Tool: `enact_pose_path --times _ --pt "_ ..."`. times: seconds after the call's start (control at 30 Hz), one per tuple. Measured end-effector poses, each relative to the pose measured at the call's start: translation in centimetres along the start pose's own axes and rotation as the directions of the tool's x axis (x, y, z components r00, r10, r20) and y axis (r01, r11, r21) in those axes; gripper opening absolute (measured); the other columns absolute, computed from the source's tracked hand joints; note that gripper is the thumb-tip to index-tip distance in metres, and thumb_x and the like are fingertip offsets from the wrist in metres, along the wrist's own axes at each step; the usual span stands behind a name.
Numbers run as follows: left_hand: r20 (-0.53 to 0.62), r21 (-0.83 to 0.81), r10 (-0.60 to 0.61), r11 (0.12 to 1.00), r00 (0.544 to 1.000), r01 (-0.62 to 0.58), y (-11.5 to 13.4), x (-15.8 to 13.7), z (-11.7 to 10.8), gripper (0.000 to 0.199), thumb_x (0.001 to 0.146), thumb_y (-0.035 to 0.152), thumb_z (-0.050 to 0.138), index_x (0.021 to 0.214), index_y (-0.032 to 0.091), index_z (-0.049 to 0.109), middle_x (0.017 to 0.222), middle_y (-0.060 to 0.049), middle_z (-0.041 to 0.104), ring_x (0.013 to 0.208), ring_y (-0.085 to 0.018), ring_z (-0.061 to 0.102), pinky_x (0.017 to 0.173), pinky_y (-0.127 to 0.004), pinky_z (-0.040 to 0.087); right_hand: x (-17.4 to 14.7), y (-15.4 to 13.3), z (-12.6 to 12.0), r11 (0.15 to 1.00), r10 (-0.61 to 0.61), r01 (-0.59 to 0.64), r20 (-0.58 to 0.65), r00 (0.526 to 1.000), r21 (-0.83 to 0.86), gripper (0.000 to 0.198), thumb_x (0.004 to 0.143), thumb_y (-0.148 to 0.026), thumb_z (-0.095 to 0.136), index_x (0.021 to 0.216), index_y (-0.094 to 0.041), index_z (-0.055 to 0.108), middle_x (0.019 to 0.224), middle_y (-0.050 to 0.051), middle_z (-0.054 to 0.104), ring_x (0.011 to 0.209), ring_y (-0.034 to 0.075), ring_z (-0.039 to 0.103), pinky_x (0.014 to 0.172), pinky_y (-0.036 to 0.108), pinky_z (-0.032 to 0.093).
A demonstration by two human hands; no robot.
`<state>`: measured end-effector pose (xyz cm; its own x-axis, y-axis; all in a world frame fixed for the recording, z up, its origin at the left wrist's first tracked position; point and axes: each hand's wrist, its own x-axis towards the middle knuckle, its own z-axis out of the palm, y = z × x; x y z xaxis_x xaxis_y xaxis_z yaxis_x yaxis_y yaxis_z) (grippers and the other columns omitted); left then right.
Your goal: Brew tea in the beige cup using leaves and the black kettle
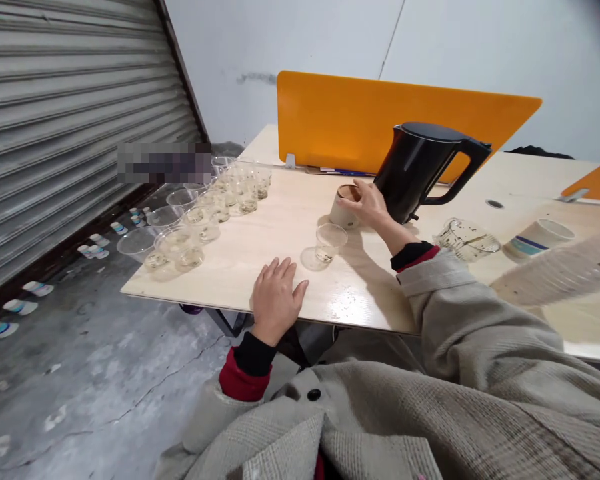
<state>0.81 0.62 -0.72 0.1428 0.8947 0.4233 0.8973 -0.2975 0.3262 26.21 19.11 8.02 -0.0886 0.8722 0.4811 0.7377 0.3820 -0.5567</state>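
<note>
One cup [343, 215] w/ illeg. mark [351, 224] in R hand [371, 203].

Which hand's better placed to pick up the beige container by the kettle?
Right, most likely: the right hand is at the rim of the beige container; the left hand lies palm-down on the tabletop, farther off.

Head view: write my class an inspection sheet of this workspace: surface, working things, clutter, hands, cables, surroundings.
Surface: pale table, small dark specks near front edge.
Working things: small pot; single clear cup; black kettle.
Clutter: grouped cups at left; clear bottle at right.
Hands: left hand flat on table; right hand at pot's rim, grip unclear.
Cables: none certain; thin wall line could be a seam.
Surroundings: orange divider, metal shutter, floor cups.
</note>
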Motion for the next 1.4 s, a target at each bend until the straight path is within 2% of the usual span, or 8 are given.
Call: enact_pose_path --times 0.13,0.3,0.43,0.53,0.77,1.03,1.23,1.4 --pt "-0.025 -0.013 0.003 1.0 1.0 -0.003 -0.3 0.0 0.3 0.043 0.102 0.039 0.064 0.136 0.013 0.072 0.148 -0.018 0.071 0.144 -0.04 0.061 0.123 -0.06 0.047 -3.0 0.8 -3.4 0.991 0.087 -0.093 -0.063 0.994 -0.1 0.071 0.087 -0.059 0.075 0.147 -0.022 0.063 0.127 0.017 0.066 0.122 0.037 0.062 0.111 0.059 0.051" --pt "-0.121 -0.112 0.048 0.992 0.991 -0.062 -0.9 -0.2 0.4 0.046 0.104 0.046 0.064 0.137 0.014 0.071 0.148 -0.018 0.071 0.143 -0.039 0.062 0.121 -0.058 0.05 -10.9 -1.4 -7.5 0.988 0.08 -0.088 -0.064 0.995 -0.129 0.076 0.083 -0.06 0.079 0.147 -0.021 0.065 0.137 0.019 0.064 0.129 0.041 0.062 0.112 0.06 0.051" --pt "-0.168 -0.199 0.123 0.968 0.978 -0.156 -0.3 -0.6 -0.2 0.058 0.103 0.055 0.064 0.146 0.016 0.064 0.149 -0.019 0.069 0.146 -0.037 0.06 0.123 -0.057 0.05 -16.1 -4.1 -7.1 0.998 -0.025 0.025 0.01 1.0 -0.066 0.074 0.086 -0.06 0.077 0.149 -0.023 0.063 0.139 0.017 0.066 0.13 0.04 0.064 0.112 0.059 0.053" --pt "-0.113 -0.276 0.157 0.944 0.981 -0.183 1.0 -0.9 -0.6 0.075 0.098 0.063 0.071 0.154 0.016 0.055 0.154 -0.02 0.065 0.148 -0.037 0.058 0.124 -0.056 0.049 -18.0 -5.5 -5.1 0.996 -0.085 0.086 0.053 0.995 -0.004 0.077 0.087 -0.063 0.077 0.151 -0.024 0.061 0.141 0.017 0.065 0.133 0.039 0.062 0.114 0.059 0.052" --pt "0.08 -0.537 0.064 0.844 0.995 -0.011 3.4 -0.3 -0.1 0.107 0.08 0.059 0.09 0.165 0.019 0.038 0.16 -0.021 0.059 0.146 -0.039 0.059 0.119 -0.056 0.052 -18.1 -8.1 -2.4 0.993 -0.105 0.11 0.103 0.989 -0.046 0.075 0.09 -0.065 0.073 0.155 -0.03 0.057 0.146 0.017 0.06 0.133 0.041 0.06 0.108 0.063 0.057" --pt "0.079 -0.652 0.046 0.758 0.996 0.017 4.7 0.5 -1.0 0.093 0.08 0.042 0.09 0.159 0.022 0.045 0.156 -0.014 0.064 0.138 -0.035 0.066 0.115 -0.048 0.056 -18.1 -9.1 -1.7 0.994 -0.109 0.107 0.109 0.988 0.017 0.076 0.093 -0.076 0.062 0.151 -0.026 0.061 0.147 0.018 0.06 0.135 0.04 0.058 0.115 0.061 0.053" --pt "0.073 -0.668 0.001 0.742 0.997 0.048 4.3 0.6 -0.7 0.097 0.069 0.044 0.099 0.152 0.024 0.053 0.153 -0.013 0.067 0.14 -0.037 0.065 0.117 -0.05 0.054 -16.4 -9.0 -4.4 0.96 -0.006 0.006 -0.001 1.0 0.281 0.067 0.106 -0.072 0.038 0.147 -0.027 0.064 0.144 0.012 0.067 0.138 0.034 0.061 0.119 0.056 0.049" --pt "0.054 -0.678 0.015 0.735 0.998 0.026 4.1 0.4 -0.7 0.096 0.07 0.046 0.098 0.152 0.022 0.053 0.153 -0.013 0.066 0.142 -0.036 0.063 0.119 -0.049 0.052 -16.7 -4.6 -6.5 0.985 0.115 -0.099 -0.115 0.987 0.139 0.071 0.1 -0.074 0.049 0.151 -0.026 0.06 0.14 0.015 0.066 0.134 0.038 0.061 0.115 0.061 0.049"
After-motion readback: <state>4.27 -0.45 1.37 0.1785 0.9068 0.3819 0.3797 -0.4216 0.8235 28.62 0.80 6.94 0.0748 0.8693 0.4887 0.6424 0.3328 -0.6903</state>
